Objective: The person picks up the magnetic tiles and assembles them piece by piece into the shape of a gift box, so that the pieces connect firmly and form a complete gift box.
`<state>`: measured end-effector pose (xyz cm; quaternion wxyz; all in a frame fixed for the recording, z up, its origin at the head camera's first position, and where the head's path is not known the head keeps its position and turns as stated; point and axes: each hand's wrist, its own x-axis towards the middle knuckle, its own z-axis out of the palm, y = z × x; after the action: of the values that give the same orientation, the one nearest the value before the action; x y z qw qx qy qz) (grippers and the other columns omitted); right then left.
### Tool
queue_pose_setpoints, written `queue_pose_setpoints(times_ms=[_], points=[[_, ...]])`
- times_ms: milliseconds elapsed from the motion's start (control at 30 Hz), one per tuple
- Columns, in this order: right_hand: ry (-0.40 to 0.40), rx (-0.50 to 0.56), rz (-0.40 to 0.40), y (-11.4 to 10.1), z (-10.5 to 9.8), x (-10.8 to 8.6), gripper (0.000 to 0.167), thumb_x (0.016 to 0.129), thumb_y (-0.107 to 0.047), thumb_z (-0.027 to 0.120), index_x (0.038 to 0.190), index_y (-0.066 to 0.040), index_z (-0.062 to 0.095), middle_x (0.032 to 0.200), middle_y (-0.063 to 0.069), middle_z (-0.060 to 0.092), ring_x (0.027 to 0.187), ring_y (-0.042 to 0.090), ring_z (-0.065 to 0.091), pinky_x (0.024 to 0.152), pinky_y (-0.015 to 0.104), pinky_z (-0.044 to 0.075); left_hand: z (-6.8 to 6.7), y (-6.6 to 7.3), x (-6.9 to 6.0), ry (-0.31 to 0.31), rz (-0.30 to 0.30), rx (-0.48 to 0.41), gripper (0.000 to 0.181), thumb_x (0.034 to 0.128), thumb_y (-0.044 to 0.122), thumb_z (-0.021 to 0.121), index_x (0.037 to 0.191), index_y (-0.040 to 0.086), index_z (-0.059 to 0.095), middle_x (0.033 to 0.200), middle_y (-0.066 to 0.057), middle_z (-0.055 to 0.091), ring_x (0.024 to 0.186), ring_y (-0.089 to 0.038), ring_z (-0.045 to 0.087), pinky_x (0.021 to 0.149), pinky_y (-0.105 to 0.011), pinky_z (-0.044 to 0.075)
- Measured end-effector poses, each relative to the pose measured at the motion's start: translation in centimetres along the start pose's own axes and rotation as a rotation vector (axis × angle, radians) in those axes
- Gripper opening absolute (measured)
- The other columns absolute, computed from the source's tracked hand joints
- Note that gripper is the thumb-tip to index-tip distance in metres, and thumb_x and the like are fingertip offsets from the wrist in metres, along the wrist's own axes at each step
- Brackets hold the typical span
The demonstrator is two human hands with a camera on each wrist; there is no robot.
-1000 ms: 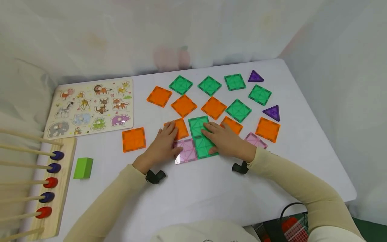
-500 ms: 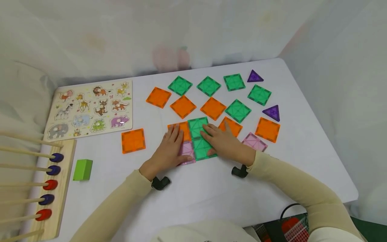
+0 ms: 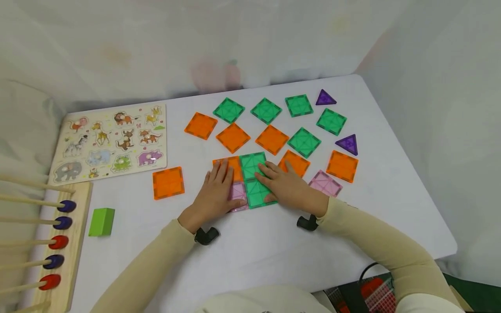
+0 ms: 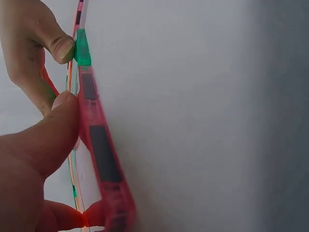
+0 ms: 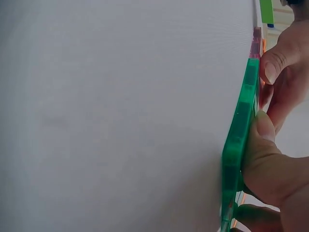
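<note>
Four square tiles lie edge to edge as a block in the head view: an orange tile (image 3: 236,164) above a pink tile (image 3: 238,194), beside two green tiles (image 3: 250,163), (image 3: 256,194). The left hand (image 3: 213,193) rests flat over the orange and pink ones, its thumb on the pink tile (image 4: 99,140). Fingers of the right hand (image 3: 291,187) touch the green pair, thumb near the lower one's right corner. In the right wrist view the right hand (image 5: 275,179) has its thumb on the green tile (image 5: 239,125). Both hands have relaxed, fairly straight fingers.
Loose orange, green and pink (image 3: 325,183) squares and purple triangles (image 3: 347,144) lie behind and right of the block. At left are another orange square (image 3: 168,183), an animal puzzle board (image 3: 107,143), a green block (image 3: 101,222) and a wooden bead rack (image 3: 74,248).
The left hand has moved right onto the orange and pink tiles, and the orange tile has straightened against the upper green one. The right hand stays on the green pair.
</note>
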<state>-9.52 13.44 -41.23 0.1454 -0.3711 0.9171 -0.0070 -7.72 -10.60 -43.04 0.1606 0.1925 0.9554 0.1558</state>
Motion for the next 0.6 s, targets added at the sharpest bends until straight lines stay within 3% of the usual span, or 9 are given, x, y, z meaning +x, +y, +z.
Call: queue_pose_setpoints(times_ms=[200, 367, 433, 600], points=[[0.012, 0.009, 0.008, 0.2, 0.4, 0.2, 0.075, 0.090, -0.053, 0.053, 0.152, -0.017, 0.029, 0.160, 0.009, 0.018, 0.148, 0.029, 0.017, 0.109, 0.070, 0.020, -0.3, 0.2, 0.2, -0.008, -0.001, 0.004, 0.105, 0.0821, 0.060, 0.065, 0.151, -0.004, 0.017, 0.160, -0.023, 0.002, 0.148, -0.041, 0.002, 0.116, -0.062, 0.014], [0.000, 0.103, -0.003, 1.2, -0.1, -0.1, 0.073, 0.094, -0.053, 0.050, 0.152, -0.015, 0.028, 0.160, 0.009, 0.019, 0.148, 0.029, 0.017, 0.113, 0.067, 0.017, -0.3, 0.2, 0.1, -0.007, -0.012, 0.001, 0.106, 0.0812, 0.060, 0.066, 0.151, -0.003, 0.017, 0.160, -0.022, 0.003, 0.148, -0.040, 0.003, 0.116, -0.061, 0.015], [0.039, 0.123, 0.040, 2.1, -0.5, -0.6, 0.068, 0.095, -0.050, 0.051, 0.150, -0.012, 0.034, 0.157, 0.011, 0.028, 0.146, 0.031, 0.024, 0.114, 0.062, 0.020, -0.3, 0.2, 0.1, -0.007, -0.013, -0.008, 0.106, 0.0811, 0.059, 0.066, 0.151, -0.003, 0.017, 0.161, -0.021, 0.002, 0.148, -0.040, 0.002, 0.116, -0.061, 0.014], [0.083, 0.100, 0.271, 4.0, -1.0, -2.0, 0.056, 0.096, -0.042, 0.055, 0.141, -0.009, 0.049, 0.149, 0.016, 0.041, 0.136, 0.037, 0.036, 0.107, 0.059, 0.035, -0.3, 0.1, 0.0, -0.011, -0.022, -0.015, 0.106, 0.0812, 0.061, 0.065, 0.152, -0.001, 0.015, 0.161, -0.019, -0.001, 0.149, -0.038, 0.000, 0.118, -0.059, 0.011]])
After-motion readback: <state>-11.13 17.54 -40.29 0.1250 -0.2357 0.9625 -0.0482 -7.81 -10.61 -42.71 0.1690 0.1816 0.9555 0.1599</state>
